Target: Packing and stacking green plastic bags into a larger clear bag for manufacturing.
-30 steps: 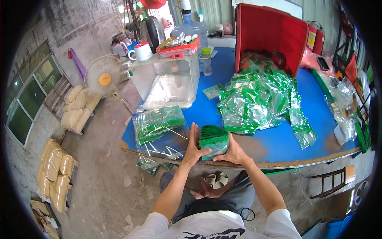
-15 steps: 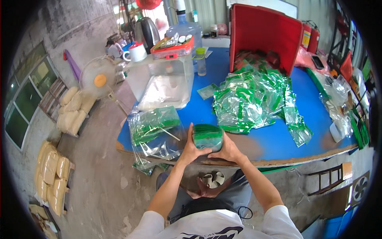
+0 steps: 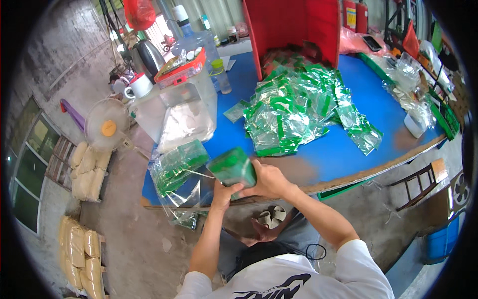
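Note:
Between my two hands is a thick stack of green-and-clear plastic packets (image 3: 232,166), tilted and raised near the table's front edge. My left hand (image 3: 225,193) is closed on its lower left part. Around its right side and lower corner, my right hand (image 3: 269,180) is closed too. Just left of the stack lies a large clear plastic bag (image 3: 195,193) with green-banded packets inside, partly hanging over the edge. A big loose heap of similar packets (image 3: 284,112) spreads across the table beyond my right hand.
A red bin (image 3: 294,30) lies on its side behind the heap. On the blue table (image 3: 366,94) a translucent plastic box (image 3: 172,117) stands at left, with a mug, kettle and red-lidded container near its top. A fan (image 3: 107,127) and stacked tan sacks (image 3: 82,249) are further left.
The stack has moved left and turned from level to tilted, closer to the clear bag. Both hands have gone with it, still gripping. My view has also shifted.

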Demonstrator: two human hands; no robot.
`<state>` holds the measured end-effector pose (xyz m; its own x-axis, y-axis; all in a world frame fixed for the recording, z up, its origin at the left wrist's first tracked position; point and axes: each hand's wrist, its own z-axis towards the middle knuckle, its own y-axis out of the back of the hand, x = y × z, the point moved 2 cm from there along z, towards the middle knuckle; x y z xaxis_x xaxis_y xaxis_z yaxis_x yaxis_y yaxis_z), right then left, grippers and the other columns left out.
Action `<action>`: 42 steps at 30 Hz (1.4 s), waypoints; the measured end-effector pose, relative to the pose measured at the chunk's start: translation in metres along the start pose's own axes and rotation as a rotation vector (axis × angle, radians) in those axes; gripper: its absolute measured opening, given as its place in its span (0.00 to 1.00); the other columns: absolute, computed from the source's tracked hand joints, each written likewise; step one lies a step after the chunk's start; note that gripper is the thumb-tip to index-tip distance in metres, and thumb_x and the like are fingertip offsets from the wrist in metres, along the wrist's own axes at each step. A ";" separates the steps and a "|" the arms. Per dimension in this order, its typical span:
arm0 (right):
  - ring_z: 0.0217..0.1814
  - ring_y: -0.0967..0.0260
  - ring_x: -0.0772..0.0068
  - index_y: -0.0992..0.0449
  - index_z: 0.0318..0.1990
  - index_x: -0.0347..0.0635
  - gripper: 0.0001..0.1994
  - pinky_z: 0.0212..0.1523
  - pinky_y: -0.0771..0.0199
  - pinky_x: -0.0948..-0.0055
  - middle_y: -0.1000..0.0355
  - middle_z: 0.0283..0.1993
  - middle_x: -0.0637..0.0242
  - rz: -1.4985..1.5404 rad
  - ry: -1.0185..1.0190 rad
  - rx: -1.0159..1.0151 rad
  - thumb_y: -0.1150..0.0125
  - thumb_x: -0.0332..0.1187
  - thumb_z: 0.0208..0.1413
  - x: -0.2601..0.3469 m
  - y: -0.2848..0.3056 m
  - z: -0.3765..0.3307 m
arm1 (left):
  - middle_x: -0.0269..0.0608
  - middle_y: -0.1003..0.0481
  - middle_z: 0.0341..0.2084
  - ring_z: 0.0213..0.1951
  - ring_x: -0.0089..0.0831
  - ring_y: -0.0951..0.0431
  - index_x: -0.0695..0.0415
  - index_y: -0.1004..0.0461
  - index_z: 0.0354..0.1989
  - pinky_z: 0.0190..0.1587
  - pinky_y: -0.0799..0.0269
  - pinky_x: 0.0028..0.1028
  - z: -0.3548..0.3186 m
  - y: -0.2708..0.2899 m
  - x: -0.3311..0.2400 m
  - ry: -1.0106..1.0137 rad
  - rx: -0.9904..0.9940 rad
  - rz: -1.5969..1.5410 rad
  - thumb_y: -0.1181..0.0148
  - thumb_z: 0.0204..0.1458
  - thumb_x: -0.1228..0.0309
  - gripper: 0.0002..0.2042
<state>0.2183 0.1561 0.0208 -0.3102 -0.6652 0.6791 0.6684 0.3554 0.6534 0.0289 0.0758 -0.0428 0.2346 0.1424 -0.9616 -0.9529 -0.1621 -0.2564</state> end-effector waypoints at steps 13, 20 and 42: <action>0.24 0.27 0.73 0.26 0.47 0.34 0.27 0.25 0.28 0.73 0.25 0.24 0.62 0.769 -0.490 -0.064 0.43 0.56 0.65 0.014 -0.006 -0.037 | 0.41 0.27 0.60 0.60 0.42 0.26 0.50 0.29 0.62 0.64 0.31 0.48 -0.019 -0.010 0.014 0.060 0.102 -1.087 0.35 0.53 0.46 0.31; 0.23 0.24 0.67 0.25 0.38 0.37 0.10 0.26 0.25 0.68 0.26 0.24 0.60 0.115 0.197 -0.330 0.30 0.32 0.56 0.067 -0.024 -0.031 | 0.44 0.30 0.62 0.64 0.44 0.31 0.51 0.31 0.64 0.69 0.37 0.46 -0.020 -0.022 0.030 -0.023 0.069 -1.016 0.50 0.63 0.46 0.28; 0.56 0.28 0.62 0.38 0.65 0.32 0.36 0.52 0.23 0.65 0.28 0.55 0.51 0.791 -0.399 0.135 0.30 0.45 0.58 0.007 0.032 0.008 | 0.46 0.28 0.58 0.63 0.42 0.30 0.61 0.37 0.66 0.66 0.34 0.39 -0.021 -0.025 0.021 0.011 -0.084 -0.650 0.30 0.54 0.64 0.33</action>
<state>0.2318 0.1680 0.0496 -0.0217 0.0759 0.9969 0.7092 0.7039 -0.0381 0.0617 0.0619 -0.0585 0.7600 0.2270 -0.6090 -0.5981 -0.1225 -0.7920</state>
